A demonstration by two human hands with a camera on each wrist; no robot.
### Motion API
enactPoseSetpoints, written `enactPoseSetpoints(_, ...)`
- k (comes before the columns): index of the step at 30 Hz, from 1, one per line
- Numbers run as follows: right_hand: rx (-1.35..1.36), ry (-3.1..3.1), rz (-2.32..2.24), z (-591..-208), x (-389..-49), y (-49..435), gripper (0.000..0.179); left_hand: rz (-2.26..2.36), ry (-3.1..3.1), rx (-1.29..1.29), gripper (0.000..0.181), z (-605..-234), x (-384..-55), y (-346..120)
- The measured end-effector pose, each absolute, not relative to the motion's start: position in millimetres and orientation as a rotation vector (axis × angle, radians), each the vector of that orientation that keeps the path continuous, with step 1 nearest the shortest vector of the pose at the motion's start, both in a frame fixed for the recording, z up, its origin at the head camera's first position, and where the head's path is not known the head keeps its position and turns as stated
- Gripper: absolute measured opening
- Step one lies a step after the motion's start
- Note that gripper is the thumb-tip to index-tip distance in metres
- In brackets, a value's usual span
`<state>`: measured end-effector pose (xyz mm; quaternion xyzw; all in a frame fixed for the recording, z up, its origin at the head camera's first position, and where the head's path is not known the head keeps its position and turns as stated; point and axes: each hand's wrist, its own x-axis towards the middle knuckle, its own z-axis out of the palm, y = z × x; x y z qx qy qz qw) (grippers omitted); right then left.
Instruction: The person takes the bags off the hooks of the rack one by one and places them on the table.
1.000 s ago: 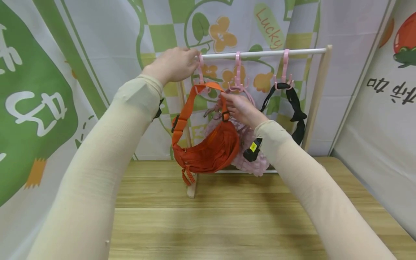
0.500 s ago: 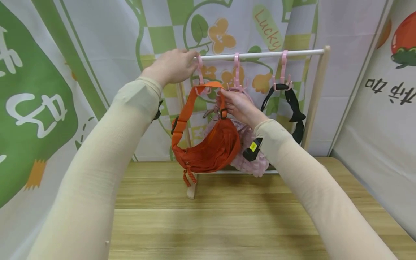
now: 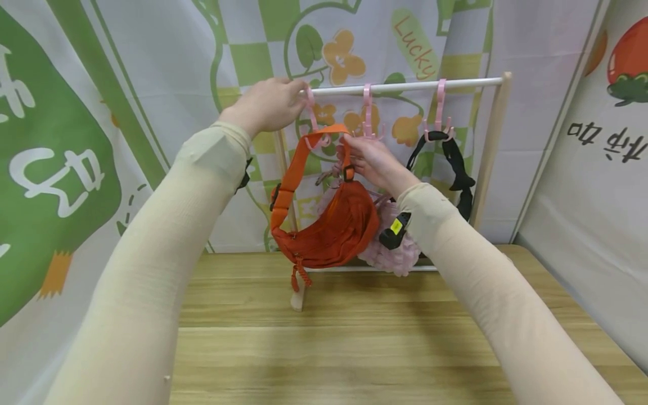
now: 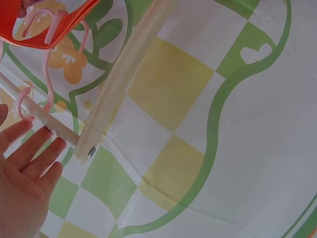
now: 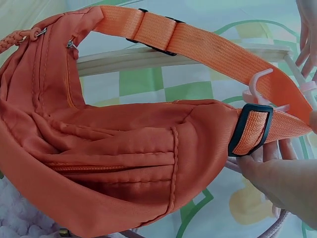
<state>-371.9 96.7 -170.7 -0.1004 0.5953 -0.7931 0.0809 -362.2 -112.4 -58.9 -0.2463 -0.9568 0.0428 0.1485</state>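
An orange waist bag (image 3: 331,233) hangs by its strap on the leftmost pink hook (image 3: 311,109) of a small rack. With its thumb and fingers my right hand (image 3: 377,160) pinches the strap above the black slider buckle (image 5: 251,130). My left hand (image 3: 270,104) reaches over the left end of the white rail (image 3: 405,87). In the left wrist view its extended fingers (image 4: 38,157) touch the rail right beside the hook's top loop. The strap (image 5: 218,52) passes over the hook's prongs in the right wrist view.
A pink fluffy bag (image 3: 392,247) hangs from the middle hook (image 3: 368,112), partly hidden behind the waist bag. Something black with a strap (image 3: 458,163) hangs from the right hook (image 3: 440,107). The rack's wooden post (image 3: 493,140) stands on a wood-grain table (image 3: 354,349).
The waist bag has swung slightly to the right and its strap's top has risen a little, along with my right hand. My left hand stays at the rail's end.
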Motion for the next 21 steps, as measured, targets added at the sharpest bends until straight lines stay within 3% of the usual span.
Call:
enactPoseSetpoints(7,-0.344,1.776,-2.358,-165.6,-370.1,95.5,0.047,0.121,-2.748,-0.71,0.054,-59.2,-362.7,-112.6)
enactPoseSetpoints(15,-0.376,1.79,-2.356,-160.5,-368.4,96.1,0.036,0.119,-2.743,-0.72,0.053,-59.3,-364.8,-113.5)
enactPoseSetpoints(21,-0.377,1.85,-2.349,-155.0,-367.6,94.2,0.047,0.128,-2.727,-0.729,0.053,-59.4,-366.1,-113.3)
